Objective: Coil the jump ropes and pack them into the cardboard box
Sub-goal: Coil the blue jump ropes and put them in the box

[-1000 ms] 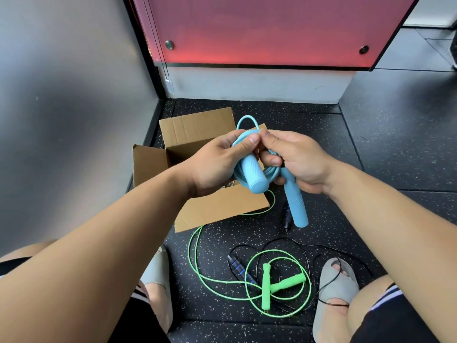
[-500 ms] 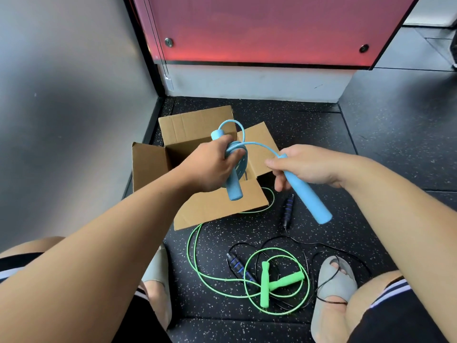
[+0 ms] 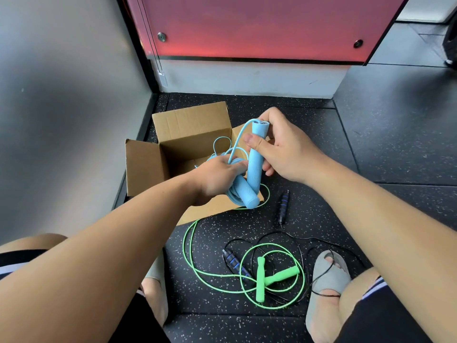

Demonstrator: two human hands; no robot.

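A: ok so what are the arms doing here?

B: both are reaching forward over the floor. The left arm is stretching in from the lower left and the right arm is coming in from the right. They're meeting in front of the cardboard box, which is sitting open on the floor by the wall with its flaps standing up.

A: and the hands?

B: the left hand is curling its fingers round the bundled coil of the blue jump rope. It's gripping the lower handle along with it, so that one is poking out down and to the right. The right hand is pinching the upper handle between thumb and fingers near its top, holding it nearly upright.

A: how's the rope looking?

B: it's mostly bunching up in the left hand, with a couple of loose loops sticking up over the box opening. One strand is running from the upper handle's cap down into the bundle.

A: the others?

B: the green jump rope is lying loose on the floor between the feet, its handles crossing. One strand is trailing up to the box flap. The black jump rope is tangling with it, and its thin cord is draping over the grey sandal.
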